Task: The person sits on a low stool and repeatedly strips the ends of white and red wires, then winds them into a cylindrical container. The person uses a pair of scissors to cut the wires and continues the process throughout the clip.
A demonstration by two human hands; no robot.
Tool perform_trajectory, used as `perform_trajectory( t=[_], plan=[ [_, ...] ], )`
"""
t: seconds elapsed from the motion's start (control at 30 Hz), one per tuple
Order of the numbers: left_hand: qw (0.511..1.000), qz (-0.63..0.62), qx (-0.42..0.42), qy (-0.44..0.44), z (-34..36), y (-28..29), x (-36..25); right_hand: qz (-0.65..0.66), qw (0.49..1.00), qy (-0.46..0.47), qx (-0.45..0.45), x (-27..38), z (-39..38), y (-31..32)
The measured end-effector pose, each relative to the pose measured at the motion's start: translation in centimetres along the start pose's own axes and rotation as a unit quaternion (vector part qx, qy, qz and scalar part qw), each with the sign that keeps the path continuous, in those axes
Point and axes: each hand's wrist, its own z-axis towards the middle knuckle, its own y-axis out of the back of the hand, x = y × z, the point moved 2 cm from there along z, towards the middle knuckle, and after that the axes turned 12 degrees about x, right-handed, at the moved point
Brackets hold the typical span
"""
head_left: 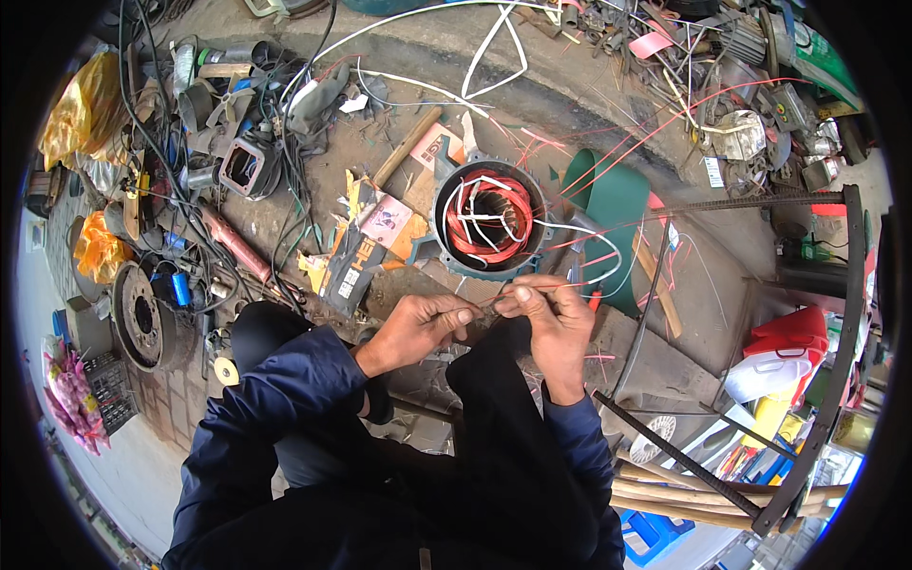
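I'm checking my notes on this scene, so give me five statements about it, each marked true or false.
1. The left hand and right hand pinch thin red wire. True.
2. Both hands wear gloves. False: both are bare.
3. The round metal housing holds red coils. True.
4. The round metal wheel lies at the picture's right edge. False: it lies toward the left.
5. The green sheet lies right of the housing. True.

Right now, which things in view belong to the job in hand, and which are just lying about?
Likely in the job:
- thin red wire, between left hand and right hand
- round housing
- red coils inside it

Apparently lying about:
- yellow bag
- metal wheel
- wooden stick
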Motion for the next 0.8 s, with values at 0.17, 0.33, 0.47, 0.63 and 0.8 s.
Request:
perform_trajectory(
  t=[0.17, 0.33, 0.47, 0.63, 0.8],
  plan=[
    [0.999, -0.014, -0.028, 0.013, 1.5, 0.5, 2.9, -0.034, 0.996, 0.047, -0.064, 3.1, 1.2, 3.0],
    [0.977, -0.17, -0.08, 0.1, 4.0, 1.1, 6.6, -0.133, 0.981, 0.098, -0.105, 3.6, 2.4, 3.7],
    [0.966, -0.187, -0.135, 0.119, 5.2, 1.3, 7.5, -0.163, 0.978, 0.11, -0.075, 3.3, 2.5, 4.0],
    [0.957, -0.18, -0.168, 0.154, 5.9, 1.5, 8.0, -0.205, 0.973, 0.095, -0.038, 2.4, 2.6, 4.4],
    [0.965, -0.1, -0.184, 0.159, 6.6, 2.1, 9.0, -0.196, 0.977, 0.086, -0.022, 1.3, 3.0, 4.0]
  ],
)
